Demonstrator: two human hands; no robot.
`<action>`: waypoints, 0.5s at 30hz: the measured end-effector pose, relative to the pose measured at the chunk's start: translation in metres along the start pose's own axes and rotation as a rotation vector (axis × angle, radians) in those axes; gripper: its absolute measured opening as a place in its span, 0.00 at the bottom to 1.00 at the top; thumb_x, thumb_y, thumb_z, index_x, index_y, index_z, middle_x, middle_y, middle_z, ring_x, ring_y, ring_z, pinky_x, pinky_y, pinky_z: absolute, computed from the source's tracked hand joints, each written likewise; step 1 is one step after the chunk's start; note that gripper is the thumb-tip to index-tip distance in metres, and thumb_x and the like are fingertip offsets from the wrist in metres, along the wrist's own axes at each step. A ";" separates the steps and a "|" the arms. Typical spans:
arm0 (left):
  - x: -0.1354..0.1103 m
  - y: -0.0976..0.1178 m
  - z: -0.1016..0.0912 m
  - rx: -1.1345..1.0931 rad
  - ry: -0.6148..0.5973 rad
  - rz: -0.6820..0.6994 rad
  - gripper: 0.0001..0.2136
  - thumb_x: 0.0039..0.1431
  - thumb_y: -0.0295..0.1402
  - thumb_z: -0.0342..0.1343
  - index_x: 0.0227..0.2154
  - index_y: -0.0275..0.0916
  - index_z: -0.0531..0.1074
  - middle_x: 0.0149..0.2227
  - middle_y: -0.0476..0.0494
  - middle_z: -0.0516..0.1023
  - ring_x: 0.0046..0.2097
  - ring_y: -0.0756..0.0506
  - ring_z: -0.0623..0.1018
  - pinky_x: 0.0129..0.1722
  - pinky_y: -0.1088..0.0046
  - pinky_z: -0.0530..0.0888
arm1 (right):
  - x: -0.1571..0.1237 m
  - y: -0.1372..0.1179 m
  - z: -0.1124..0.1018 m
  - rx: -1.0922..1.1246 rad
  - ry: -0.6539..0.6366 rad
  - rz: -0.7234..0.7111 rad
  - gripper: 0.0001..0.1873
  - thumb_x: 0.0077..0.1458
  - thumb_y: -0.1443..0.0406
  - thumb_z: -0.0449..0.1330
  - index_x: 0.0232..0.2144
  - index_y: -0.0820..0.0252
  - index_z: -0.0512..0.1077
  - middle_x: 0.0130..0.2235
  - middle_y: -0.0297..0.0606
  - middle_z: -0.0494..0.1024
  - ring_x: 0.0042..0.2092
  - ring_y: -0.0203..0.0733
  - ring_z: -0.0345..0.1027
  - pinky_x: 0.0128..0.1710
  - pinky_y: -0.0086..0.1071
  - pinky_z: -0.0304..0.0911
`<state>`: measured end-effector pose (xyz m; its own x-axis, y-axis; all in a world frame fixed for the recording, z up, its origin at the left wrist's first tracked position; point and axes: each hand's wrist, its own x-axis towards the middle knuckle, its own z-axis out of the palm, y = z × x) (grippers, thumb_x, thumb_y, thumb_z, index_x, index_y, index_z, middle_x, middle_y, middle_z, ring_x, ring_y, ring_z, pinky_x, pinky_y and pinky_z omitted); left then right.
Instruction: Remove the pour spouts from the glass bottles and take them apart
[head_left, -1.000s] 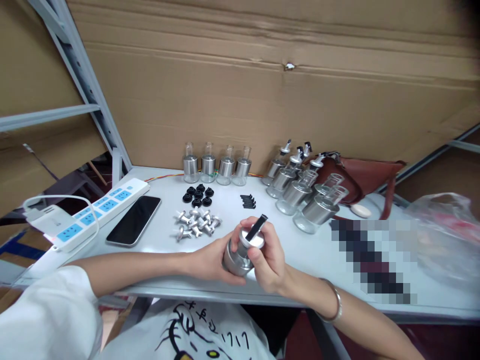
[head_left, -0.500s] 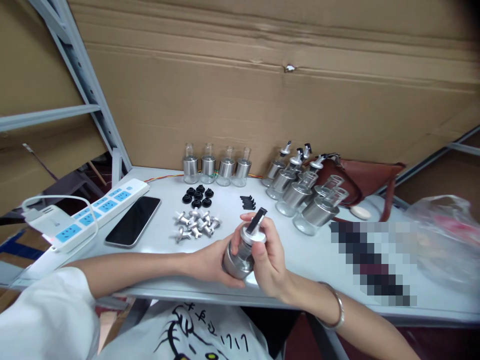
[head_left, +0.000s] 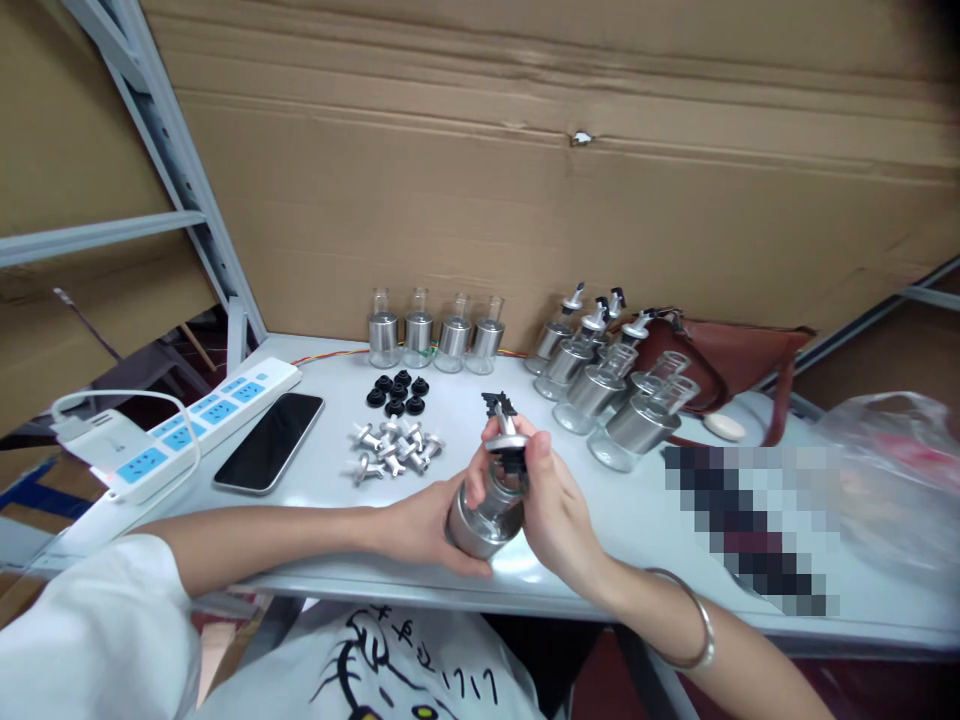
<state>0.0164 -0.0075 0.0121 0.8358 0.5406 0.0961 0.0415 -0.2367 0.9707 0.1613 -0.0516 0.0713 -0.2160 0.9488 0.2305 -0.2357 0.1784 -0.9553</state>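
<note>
My left hand [head_left: 427, 525] is closed around the steel-banded lower part of a glass bottle [head_left: 487, 525], which leans a little above the table's front edge. My right hand [head_left: 559, 500] is closed at the bottle's mouth, its thumb and fingers gripping a pourer spout [head_left: 508, 442]. The spout has a silver disc and tube, and its black stopper shows at the neck. Whether the stopper sits inside the neck or just above it is hard to tell. Beyond the hands lie a cluster of silver spout tops [head_left: 394, 447] and several black stoppers [head_left: 397, 393].
Several open bottles [head_left: 454, 340] line the cardboard wall. More bottles [head_left: 630, 425] stand at right, some with spouts. A brown bag [head_left: 739, 350], a white oval object [head_left: 724, 427] and a plastic bag [head_left: 892, 480] lie right. At left are a phone [head_left: 270, 442] and power strip [head_left: 217, 410].
The pourer has risen slightly and turned, so its black stopper now shows under the disc. My right hand has shifted its grip and its wrist has moved right. My left hand stays on the bottle.
</note>
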 end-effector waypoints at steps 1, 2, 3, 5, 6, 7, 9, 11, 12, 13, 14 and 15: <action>0.000 0.000 0.000 -0.003 -0.010 0.001 0.26 0.46 0.33 0.65 0.48 0.37 0.62 0.46 0.42 0.71 0.51 0.38 0.70 0.52 0.60 0.67 | 0.002 -0.002 -0.001 0.033 0.012 0.030 0.23 0.60 0.43 0.44 0.37 0.54 0.61 0.26 0.32 0.71 0.27 0.37 0.67 0.27 0.31 0.64; 0.000 0.000 0.000 -0.009 -0.014 0.003 0.25 0.46 0.33 0.65 0.47 0.37 0.62 0.46 0.42 0.71 0.51 0.38 0.70 0.52 0.60 0.67 | 0.005 -0.004 -0.002 0.068 0.025 0.057 0.24 0.59 0.43 0.45 0.37 0.55 0.61 0.26 0.32 0.71 0.28 0.37 0.67 0.29 0.32 0.64; 0.000 0.000 0.000 -0.013 -0.011 0.007 0.25 0.45 0.33 0.65 0.46 0.36 0.63 0.45 0.42 0.70 0.51 0.38 0.70 0.52 0.60 0.67 | 0.008 -0.006 -0.004 0.096 0.043 0.076 0.23 0.59 0.43 0.46 0.36 0.55 0.63 0.27 0.32 0.71 0.29 0.38 0.68 0.30 0.32 0.65; 0.000 -0.001 0.000 -0.014 0.009 0.012 0.25 0.43 0.35 0.66 0.44 0.36 0.63 0.44 0.42 0.70 0.49 0.39 0.71 0.51 0.60 0.67 | 0.013 -0.006 -0.009 0.112 0.093 0.070 0.21 0.59 0.45 0.50 0.34 0.57 0.65 0.30 0.33 0.72 0.32 0.37 0.68 0.34 0.32 0.65; 0.000 -0.002 0.000 -0.010 0.019 0.012 0.26 0.42 0.35 0.67 0.43 0.37 0.63 0.43 0.42 0.70 0.48 0.39 0.71 0.49 0.60 0.68 | 0.014 -0.005 -0.012 0.092 0.125 0.042 0.20 0.59 0.47 0.52 0.34 0.58 0.66 0.32 0.34 0.72 0.33 0.36 0.68 0.35 0.31 0.65; 0.000 -0.003 0.000 -0.007 0.028 0.008 0.26 0.42 0.36 0.67 0.43 0.37 0.63 0.43 0.42 0.70 0.46 0.40 0.71 0.48 0.61 0.68 | 0.014 -0.004 -0.014 0.060 0.163 -0.005 0.19 0.59 0.49 0.53 0.33 0.58 0.66 0.33 0.34 0.72 0.32 0.35 0.67 0.34 0.30 0.64; 0.000 -0.005 -0.001 -0.005 0.037 -0.002 0.27 0.42 0.37 0.68 0.44 0.37 0.63 0.42 0.43 0.71 0.44 0.41 0.72 0.47 0.62 0.69 | 0.010 -0.001 -0.019 -0.015 0.241 -0.144 0.17 0.61 0.50 0.51 0.34 0.57 0.65 0.35 0.33 0.72 0.29 0.31 0.64 0.31 0.29 0.61; 0.000 -0.006 -0.001 0.003 0.041 -0.010 0.27 0.41 0.37 0.68 0.44 0.37 0.63 0.42 0.43 0.71 0.44 0.42 0.72 0.47 0.62 0.69 | 0.001 -0.001 -0.024 -0.084 0.275 -0.307 0.17 0.63 0.49 0.47 0.36 0.54 0.63 0.34 0.31 0.72 0.24 0.30 0.60 0.26 0.28 0.57; 0.000 -0.006 -0.001 0.006 0.041 -0.013 0.27 0.41 0.37 0.68 0.44 0.37 0.63 0.42 0.43 0.71 0.44 0.41 0.72 0.47 0.61 0.69 | -0.005 -0.003 -0.026 -0.123 0.262 -0.382 0.17 0.63 0.48 0.45 0.37 0.53 0.61 0.33 0.30 0.72 0.22 0.30 0.58 0.24 0.28 0.56; 0.000 -0.005 -0.001 0.003 0.037 -0.014 0.27 0.41 0.36 0.68 0.44 0.37 0.64 0.42 0.43 0.71 0.44 0.41 0.72 0.47 0.61 0.69 | -0.011 -0.007 -0.027 -0.180 0.222 -0.436 0.17 0.63 0.48 0.44 0.38 0.52 0.60 0.33 0.30 0.73 0.21 0.30 0.58 0.22 0.28 0.55; 0.000 -0.004 0.000 -0.006 0.033 -0.013 0.28 0.41 0.36 0.69 0.44 0.37 0.64 0.42 0.43 0.71 0.45 0.40 0.72 0.48 0.61 0.69 | -0.016 -0.011 -0.029 -0.265 0.157 -0.459 0.16 0.63 0.48 0.44 0.40 0.51 0.60 0.34 0.31 0.73 0.20 0.30 0.59 0.21 0.28 0.54; 0.000 -0.003 0.000 -0.019 0.031 -0.010 0.28 0.41 0.36 0.69 0.45 0.37 0.63 0.43 0.43 0.71 0.46 0.40 0.72 0.48 0.60 0.68 | -0.020 -0.017 -0.029 -0.375 0.077 -0.462 0.16 0.64 0.49 0.43 0.42 0.51 0.60 0.35 0.33 0.74 0.21 0.31 0.62 0.21 0.29 0.56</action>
<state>0.0163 -0.0070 0.0088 0.8179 0.5678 0.0932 0.0386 -0.2158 0.9757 0.1974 -0.0654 0.0773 -0.0979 0.7647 0.6369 0.0644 0.6435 -0.7628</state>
